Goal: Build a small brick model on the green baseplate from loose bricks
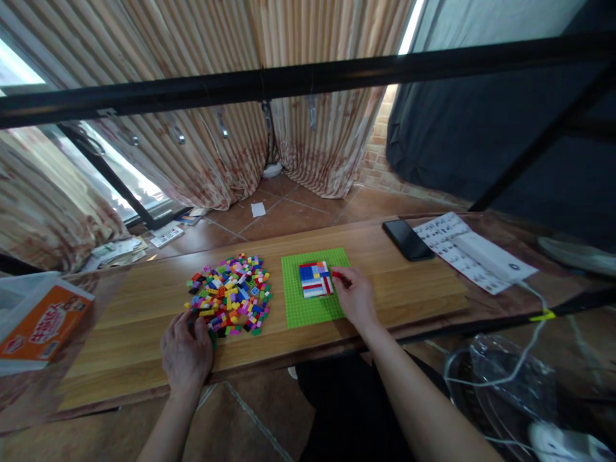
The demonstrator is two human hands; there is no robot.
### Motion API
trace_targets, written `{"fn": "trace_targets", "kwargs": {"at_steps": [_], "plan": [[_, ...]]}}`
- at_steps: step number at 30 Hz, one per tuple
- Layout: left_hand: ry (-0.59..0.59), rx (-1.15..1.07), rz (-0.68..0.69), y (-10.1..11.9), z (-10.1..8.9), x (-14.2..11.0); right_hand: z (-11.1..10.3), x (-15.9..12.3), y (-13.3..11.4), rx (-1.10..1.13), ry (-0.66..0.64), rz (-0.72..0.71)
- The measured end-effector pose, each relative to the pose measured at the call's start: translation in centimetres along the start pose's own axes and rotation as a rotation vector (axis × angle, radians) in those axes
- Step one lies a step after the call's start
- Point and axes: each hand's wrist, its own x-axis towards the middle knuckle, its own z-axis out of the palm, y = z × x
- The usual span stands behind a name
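Observation:
My right hand (pixel 355 296) pinches a red toy brick (pixel 341 277) at the right edge of a small block build (pixel 315 280). Blue, white and red pieces make up most of that build, with a little orange and yellow. Under it lies a green studded baseplate (pixel 294 309). To the left, a loose pile of colourful toy bricks (pixel 235 292) spreads over the wooden board. My left hand (pixel 185 350) rests at the pile's near left edge, fingers curved and thumb apart, touching bricks there. Its fingertips are partly lost among the pieces.
The wooden board (pixel 414 298) carries a black phone (pixel 408 239) at its far right. Beside that lie a printed sheet (pixel 445 240) and a white device (pixel 486 256) with a cable. A plastic box with an orange label (pixel 45 324) stands at left. A black metal bar (pixel 289 78) crosses ahead.

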Motion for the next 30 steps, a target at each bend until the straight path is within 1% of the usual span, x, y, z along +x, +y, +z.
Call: {"fn": "trace_targets", "kwargs": {"at_steps": [4,8,13,18,22,27,30], "plan": [[-0.018,0.013,-0.019,0.1,-0.1,0.1,0.3,-0.1,-0.3,-0.053,-0.059,-0.049],[-0.035,0.021,-0.037,0.1,-0.1,0.1,0.5,-0.5,-0.7,-0.130,-0.088,-0.094],[-0.034,0.020,-0.024,0.2,0.0,0.1,0.5,-0.7,-1.1,-0.164,-0.124,-0.091],[-0.019,0.010,-0.018,0.3,-0.1,0.0,0.7,-0.6,-0.9,-0.179,-0.130,0.002],[-0.009,-0.006,-0.006,0.1,-0.1,0.0,1.0,-0.4,-0.4,-0.062,-0.095,0.092],[-0.007,-0.016,-0.010,0.0,0.0,0.0,0.9,-0.3,0.4,0.077,-0.051,0.223],[-0.008,-0.014,-0.015,0.0,0.1,0.0,0.9,-0.2,0.8,0.142,-0.050,0.258]]}}
